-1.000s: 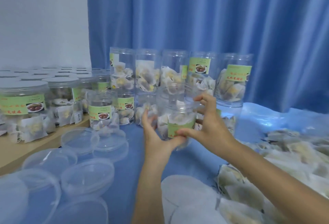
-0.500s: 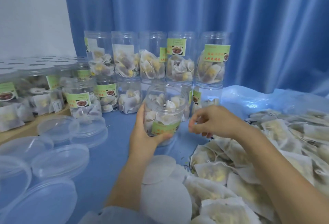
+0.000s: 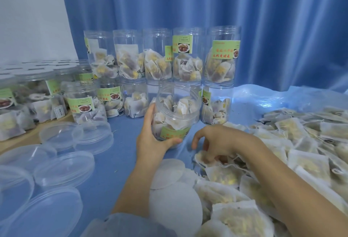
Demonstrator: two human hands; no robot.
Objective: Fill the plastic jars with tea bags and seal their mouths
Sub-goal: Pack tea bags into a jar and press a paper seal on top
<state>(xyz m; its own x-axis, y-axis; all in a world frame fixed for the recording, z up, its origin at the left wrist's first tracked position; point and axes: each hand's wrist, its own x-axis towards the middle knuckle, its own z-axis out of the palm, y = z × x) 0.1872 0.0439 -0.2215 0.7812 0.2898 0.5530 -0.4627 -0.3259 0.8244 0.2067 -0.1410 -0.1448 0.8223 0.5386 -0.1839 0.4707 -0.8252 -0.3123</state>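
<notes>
Head view, open jar: the open jar [image 3: 177,112] stood tilted on the blue tabletop [image 3: 120,161], mouth leaning toward the camera, roughly half full of tea bags, no lid on it.
Head view, left hand: the left hand [image 3: 152,140] gripped the jar low on its left side, thumb across the green label, fingers curled round the wall.
Head view, right hand: the right hand [image 3: 216,142] was down at the near edge of the tea bag pile [image 3: 282,152], fingers curled onto one tea bag [image 3: 204,156]; the grip looked narrow, a pinch on that bag, though blur hid the fingertips.
Head view, key relation: the jar's mouth lay up and to the left of the right hand, near it; the jar's long axis ran from the base at the left palm up and away. The right hand was the nearer one to the bags, and the left was taken up with steadying the jar.
Head view, next move, as a judgement: the pinched bag would need lifting up and left into the mouth.
Head view, surroundings: filled jars [image 3: 188,57] were stacked in two rows behind, clear lids [image 3: 64,167] lay on the left, and round paper discs [image 3: 175,206] sat in front.
</notes>
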